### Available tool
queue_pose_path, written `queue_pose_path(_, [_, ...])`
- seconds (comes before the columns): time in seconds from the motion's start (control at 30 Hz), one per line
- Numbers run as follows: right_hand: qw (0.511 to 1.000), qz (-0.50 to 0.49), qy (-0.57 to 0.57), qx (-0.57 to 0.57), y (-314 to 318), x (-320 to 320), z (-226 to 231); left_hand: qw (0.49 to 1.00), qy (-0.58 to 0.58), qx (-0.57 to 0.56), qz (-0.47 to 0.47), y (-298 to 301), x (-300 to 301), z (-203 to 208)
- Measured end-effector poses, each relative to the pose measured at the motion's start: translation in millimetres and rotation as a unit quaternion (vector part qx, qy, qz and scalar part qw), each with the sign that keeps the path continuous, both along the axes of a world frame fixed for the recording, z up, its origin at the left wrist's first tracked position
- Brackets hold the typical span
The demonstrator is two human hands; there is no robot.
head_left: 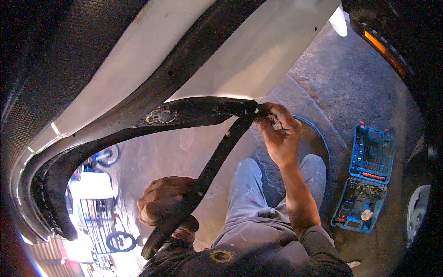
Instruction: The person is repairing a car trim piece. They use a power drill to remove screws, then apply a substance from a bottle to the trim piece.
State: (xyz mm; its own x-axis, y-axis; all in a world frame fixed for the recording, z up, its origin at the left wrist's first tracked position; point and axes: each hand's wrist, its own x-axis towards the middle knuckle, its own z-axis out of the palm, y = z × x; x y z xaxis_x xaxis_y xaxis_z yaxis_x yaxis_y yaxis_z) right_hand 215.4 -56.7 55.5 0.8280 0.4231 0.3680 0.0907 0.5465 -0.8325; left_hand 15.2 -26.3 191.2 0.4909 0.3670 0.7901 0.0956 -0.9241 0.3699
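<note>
A person crouching beside a white car panel (258, 51) is working a long black rubber strip (217, 159) loose from the dark trim (138, 127) that is curving along the panel's lower edge. The right hand (279, 134) is pinching the strip's upper end between thumb and fingertips, right where it is meeting the trim. The left hand (166, 205) is wrapping its fingers around the strip's lower part, holding it taut across the person's grey trousers (258, 198).

Judging by the pictures, the step in hand is the handling of the strip's top end at the joint; whether it is being peeled away or pressed on is not plain. The next move is likely calling for a firm, steady pull or push at that joint, with the lower hand keeping tension so the strip is not twisting.

An open blue tool case (367, 180) is lying on the concrete floor (341, 83) well apart from both hands, to the person's right. A round, rusty fitting (161, 116) is showing on the trim. The joint itself is sitting under the right fingers, so any clip or fastener there is hidden. The strip's bottom end is running into dark clothing and is hard to make out, and the picture's edges are falling into black.
</note>
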Motion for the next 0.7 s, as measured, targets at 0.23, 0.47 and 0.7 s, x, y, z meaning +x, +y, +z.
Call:
queue_pose_path(0.23, [0.997, 0.06, -0.005, -0.04, -4.1, 7.7, 4.3, 0.996, 0.036, -0.013, 0.084, -5.1, -3.7, 1.2])
queue_pose_path(0.47, [0.995, 0.069, -0.052, -0.052, -5.8, 19.5, 12.4, 0.984, 0.101, -0.026, 0.145, -10.9, -17.4, -2.8])
queue_pose_path(0.7, [0.997, 0.032, -0.033, -0.067, 0.6, 17.4, 8.8, 0.993, 0.085, -0.068, 0.05, -18.6, -23.6, -12.6])
